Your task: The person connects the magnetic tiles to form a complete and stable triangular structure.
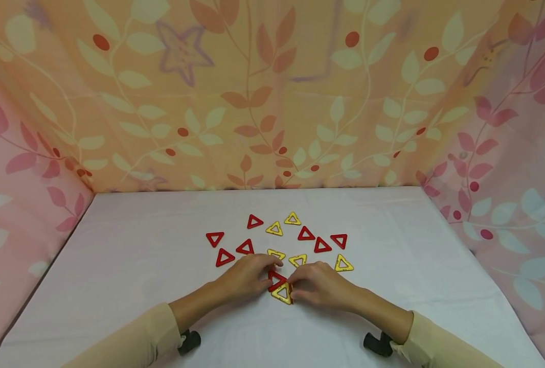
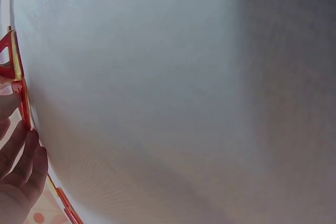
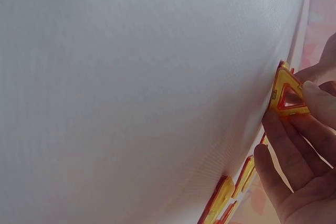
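Note:
Near the front middle of the table, my left hand point(image 1: 247, 276) holds a red triangular magnetic tile point(image 1: 276, 280) at its edge, between thumb and fingers. A yellow triangular tile point(image 1: 281, 293) adjoins that red one on the near side. My right hand point(image 1: 323, 286) pinches another yellow triangular tile point(image 3: 280, 90), which stands on edge at the right side of this small group. In the left wrist view, a raised red triangular tile point(image 2: 18, 56) shows beyond the left fingertips point(image 2: 39, 156). How the tiles join is partly hidden by the fingers.
Several loose red tiles point(image 1: 224, 257) and yellow tiles point(image 1: 343, 263) lie flat in an arc beyond the hands. A white cloth point(image 1: 130, 255) covers the table. Leaf-patterned curtains point(image 1: 254, 102) stand at the back and both sides.

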